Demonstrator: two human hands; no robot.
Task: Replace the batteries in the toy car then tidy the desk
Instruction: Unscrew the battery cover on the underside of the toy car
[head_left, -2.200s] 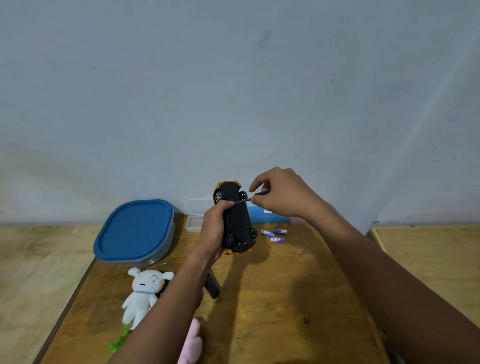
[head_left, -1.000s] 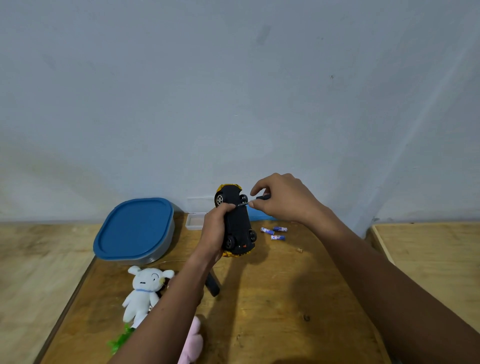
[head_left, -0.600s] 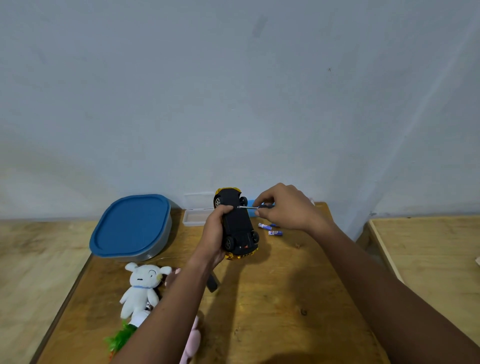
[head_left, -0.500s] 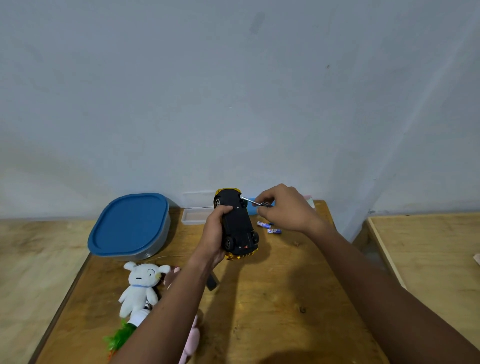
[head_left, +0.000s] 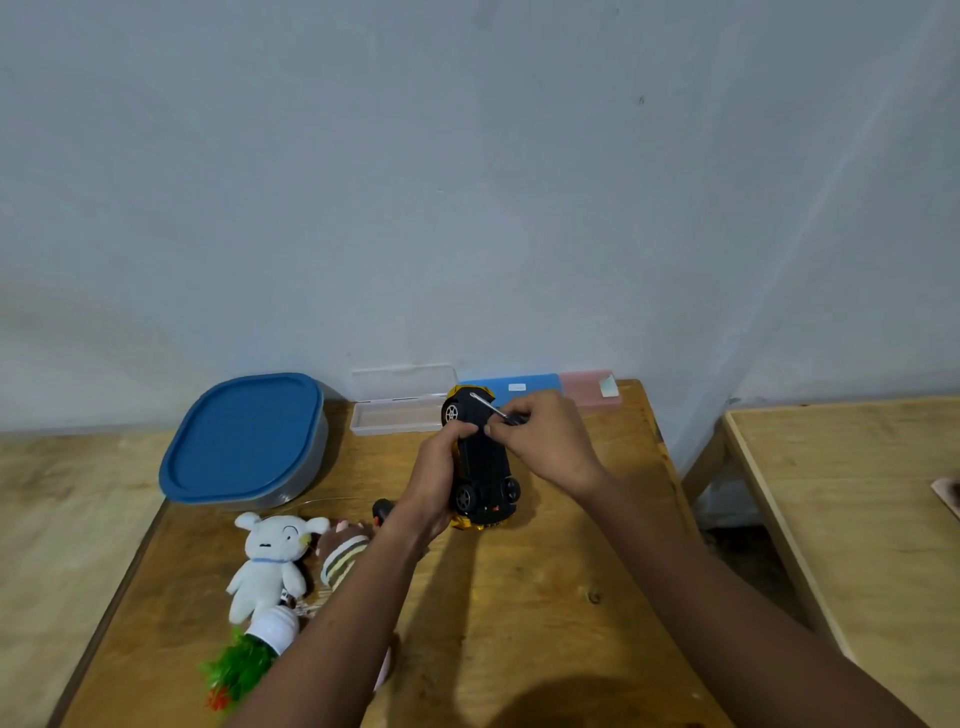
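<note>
While the left hand (head_left: 441, 478) keeps its fingers curled round the upturned toy car (head_left: 483, 462), held over the desk (head_left: 519, 597), the screwdriver (head_left: 491, 406) pinched between the right hand's (head_left: 545, 441) thumb and fingertips now slants up and left. Its tip lies near the far wheel instead of level across the chassis. The batteries seen earlier beside the car are hidden behind the hands. A white label on the blue case (head_left: 524, 387) behind is too small to read.
</note>
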